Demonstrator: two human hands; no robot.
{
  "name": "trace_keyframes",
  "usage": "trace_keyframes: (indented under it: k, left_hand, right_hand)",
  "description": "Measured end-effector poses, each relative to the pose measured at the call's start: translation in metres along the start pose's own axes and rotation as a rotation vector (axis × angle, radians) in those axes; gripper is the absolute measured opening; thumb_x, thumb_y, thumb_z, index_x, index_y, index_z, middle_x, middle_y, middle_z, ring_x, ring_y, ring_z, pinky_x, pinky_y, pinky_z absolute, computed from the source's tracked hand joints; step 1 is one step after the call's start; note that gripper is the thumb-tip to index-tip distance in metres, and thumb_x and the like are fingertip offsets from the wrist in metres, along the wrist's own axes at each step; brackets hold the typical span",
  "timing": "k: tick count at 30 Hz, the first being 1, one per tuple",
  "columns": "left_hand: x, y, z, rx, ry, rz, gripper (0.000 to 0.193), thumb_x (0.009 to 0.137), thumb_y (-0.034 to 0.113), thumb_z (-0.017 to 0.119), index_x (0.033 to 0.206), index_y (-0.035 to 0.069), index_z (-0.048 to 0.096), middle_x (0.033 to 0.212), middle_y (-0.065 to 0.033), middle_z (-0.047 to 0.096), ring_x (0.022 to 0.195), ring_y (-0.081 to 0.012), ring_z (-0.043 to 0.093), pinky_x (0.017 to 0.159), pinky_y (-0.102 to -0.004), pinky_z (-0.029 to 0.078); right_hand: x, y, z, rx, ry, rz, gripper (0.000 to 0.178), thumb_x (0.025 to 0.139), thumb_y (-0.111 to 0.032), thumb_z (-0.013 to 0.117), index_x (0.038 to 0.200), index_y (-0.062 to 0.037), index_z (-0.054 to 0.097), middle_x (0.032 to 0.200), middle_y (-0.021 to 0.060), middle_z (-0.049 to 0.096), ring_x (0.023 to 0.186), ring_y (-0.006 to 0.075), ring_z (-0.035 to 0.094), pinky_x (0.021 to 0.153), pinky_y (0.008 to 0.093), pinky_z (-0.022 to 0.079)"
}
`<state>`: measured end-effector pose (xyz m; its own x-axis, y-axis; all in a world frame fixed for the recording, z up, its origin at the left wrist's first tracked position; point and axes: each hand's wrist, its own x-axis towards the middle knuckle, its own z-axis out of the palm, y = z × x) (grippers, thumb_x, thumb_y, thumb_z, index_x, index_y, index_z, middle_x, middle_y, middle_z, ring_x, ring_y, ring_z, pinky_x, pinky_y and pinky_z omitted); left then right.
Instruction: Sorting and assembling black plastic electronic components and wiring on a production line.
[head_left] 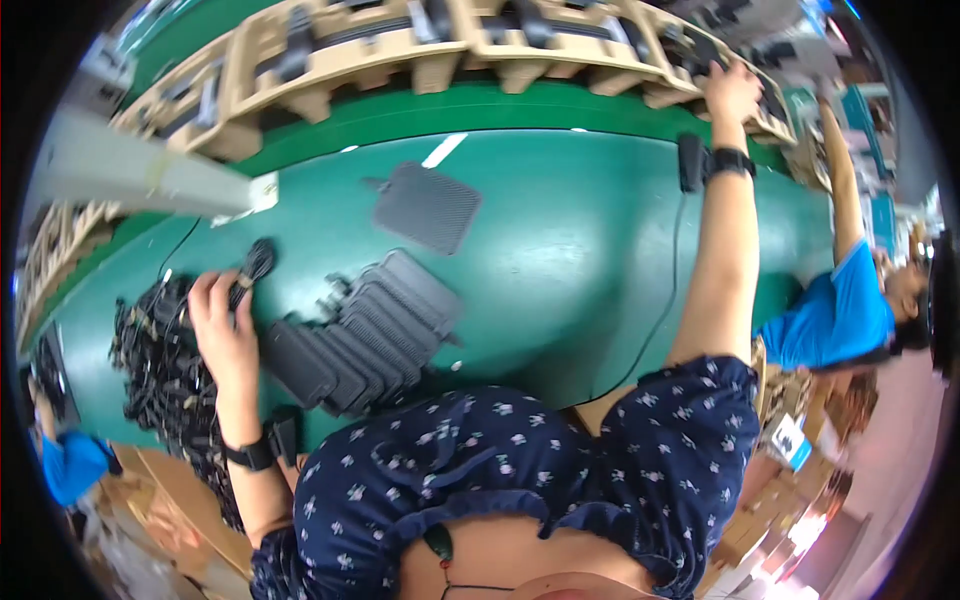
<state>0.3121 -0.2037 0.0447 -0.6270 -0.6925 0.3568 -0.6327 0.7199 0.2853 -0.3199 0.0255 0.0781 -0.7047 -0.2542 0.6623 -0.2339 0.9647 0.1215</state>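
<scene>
At the left, my left hand (224,328) is closed on a bundled black cable (258,262), thumb and fingers around its lower end. Just beside and below it lies a large heap of black cables (165,345). My right hand (734,94) reaches to the far right, its fingers curled over a brown moulded tray (655,65) that holds dark parts. What those fingertips grip, if anything, I cannot make out. A row of dark grey ribbed flat devices (385,325) leans together near my body. One more such grey device (428,207) lies flat farther off.
A black block (690,163) with a thin cord rests near my right wrist. More brown trays line the green conveyor (400,112) at the back. A grey post (150,165) juts in at left. A person in a blue shirt (835,312) works at right, another at far left.
</scene>
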Motion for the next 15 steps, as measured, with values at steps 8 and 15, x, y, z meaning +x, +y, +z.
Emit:
trace_keyframes:
  k: [8, 15]
  left_hand:
    - [0.019, 0.055, -0.020, -0.364, -0.023, 0.112, 0.035, 0.072, -0.002, 0.063, 0.106, 0.008, 0.058, 0.088, -0.0101, 0.055, 0.072, -0.0245, 0.056, 0.063, -0.0329, 0.046]
    - [0.015, 0.065, -0.022, -0.862, -0.047, 0.057, 0.032, 0.074, -0.001, 0.066, 0.103, 0.004, 0.054, 0.087, -0.0084, 0.057, 0.072, -0.0176, 0.057, 0.066, -0.0295, 0.048]
  right_hand:
    - [-0.154, -0.152, -0.220, 1.175, -0.087, -0.982, 0.033, 0.082, -0.018, 0.061, 0.112, -0.0031, 0.056, 0.115, 0.0116, 0.055, 0.104, 0.0280, 0.053, 0.090, 0.0369, 0.041]
    - [-0.256, -0.212, -0.291, 1.459, -0.823, -1.267, 0.059, 0.085, -0.020, 0.058, 0.133, -0.0030, 0.029, 0.102, 0.0147, 0.057, 0.086, 0.0292, 0.059, 0.080, 0.0387, 0.046]
